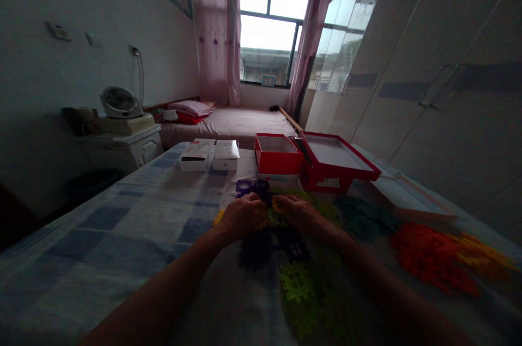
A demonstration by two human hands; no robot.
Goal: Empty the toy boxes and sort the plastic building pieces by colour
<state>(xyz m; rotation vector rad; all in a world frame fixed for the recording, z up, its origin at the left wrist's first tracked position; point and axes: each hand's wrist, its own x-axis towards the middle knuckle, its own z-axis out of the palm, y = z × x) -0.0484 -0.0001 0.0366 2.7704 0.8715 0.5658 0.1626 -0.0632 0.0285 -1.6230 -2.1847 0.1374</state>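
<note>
My left hand [246, 214] and my right hand [297, 211] are close together over the middle of the cloth-covered bed or table. Between them is a yellow-green notched plastic building piece [278, 218], and the fingers of both hands curl in around it. A yellow piece [218, 217] shows beside my left wrist. Purple square-framed pieces [244, 187] lie just beyond my fingers. Dark purple pieces [256, 248] lie nearer to me, below the hands. Light green pieces [297, 282] spread between my forearms. The fingertips are dim and partly hidden.
Teal pieces [365, 216], red pieces [430, 256] and orange-yellow pieces [483, 256] are heaped to the right. Beyond the hands stand two white boxes [225, 164], a smaller red box [277, 162] and a large red box [326, 174]. A flat board-like box [424, 211] lies at the right.
</note>
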